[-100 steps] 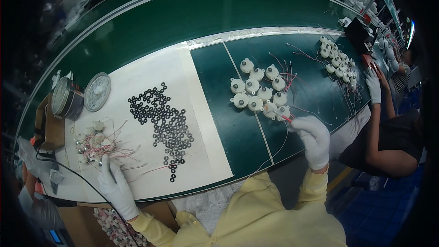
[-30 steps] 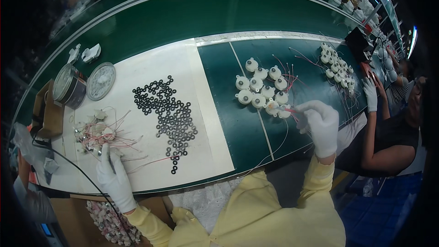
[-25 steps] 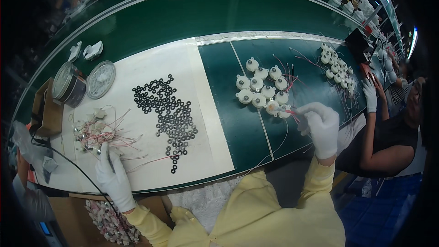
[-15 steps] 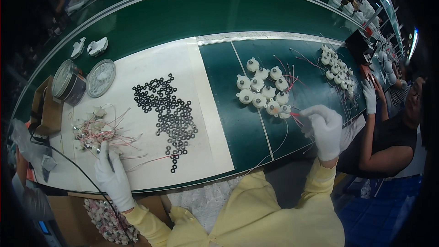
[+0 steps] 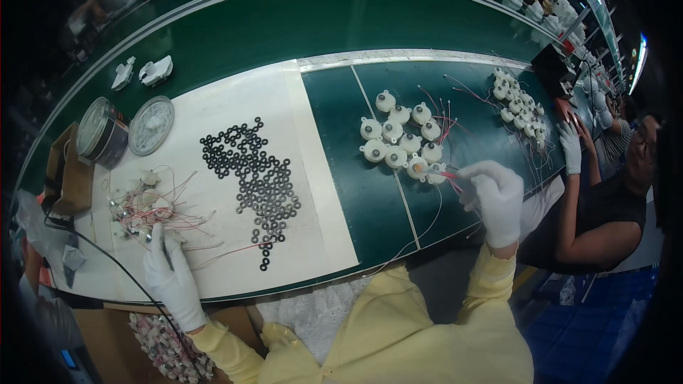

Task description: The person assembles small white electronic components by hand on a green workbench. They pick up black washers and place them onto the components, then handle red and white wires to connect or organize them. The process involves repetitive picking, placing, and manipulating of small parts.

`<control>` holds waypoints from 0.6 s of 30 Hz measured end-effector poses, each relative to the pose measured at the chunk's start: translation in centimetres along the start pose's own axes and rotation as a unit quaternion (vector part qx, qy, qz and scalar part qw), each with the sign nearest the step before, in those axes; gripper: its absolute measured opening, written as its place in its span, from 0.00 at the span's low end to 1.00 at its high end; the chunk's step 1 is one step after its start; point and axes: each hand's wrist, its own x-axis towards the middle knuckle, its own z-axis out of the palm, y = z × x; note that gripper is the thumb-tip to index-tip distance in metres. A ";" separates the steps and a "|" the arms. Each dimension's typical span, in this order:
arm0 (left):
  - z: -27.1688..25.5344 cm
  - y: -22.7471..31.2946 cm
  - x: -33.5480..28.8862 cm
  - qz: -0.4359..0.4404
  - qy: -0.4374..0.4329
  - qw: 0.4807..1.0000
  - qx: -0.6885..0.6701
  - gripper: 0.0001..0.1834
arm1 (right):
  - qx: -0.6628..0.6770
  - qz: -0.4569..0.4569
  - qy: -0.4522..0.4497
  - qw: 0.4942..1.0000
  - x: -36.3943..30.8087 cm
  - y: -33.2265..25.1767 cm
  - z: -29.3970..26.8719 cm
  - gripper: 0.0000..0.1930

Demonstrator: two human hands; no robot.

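My gloved left hand (image 5: 171,277) lies at the near edge of a pile of small white motor units (image 5: 149,199) with pink and red wires. Its fingers stretch out, touching the pile, and nothing shows clearly between them. My gloved right hand (image 5: 492,195) is closed on a thin stick-like tool with a brownish tip (image 5: 420,168). That tip is over one of the nearest round white housings (image 5: 395,156), which stand in a cluster, several with dark centres. Pink wires (image 5: 454,181) run beside the right fingers; I cannot tell whether they are gripped too.
Many black rings (image 5: 267,185) lie scattered on the white sheet. A tub (image 5: 107,135) and its lid (image 5: 151,126), smeared with something white, stand at the left beside a cardboard box (image 5: 71,178). More housings (image 5: 519,107) and a person's gloved hand (image 5: 570,148) are at right.
The whole view has shifted slightly, the table sliding a little left. Both hands keep nearly the same places, and the tool tip stays over the same nearest housings.
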 end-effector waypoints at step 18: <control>0.0 0.1 0.0 0.011 0.007 1.000 0.008 0.20 | 0.039 0.013 0.093 0.995 2.2 1.4 -0.5 0.13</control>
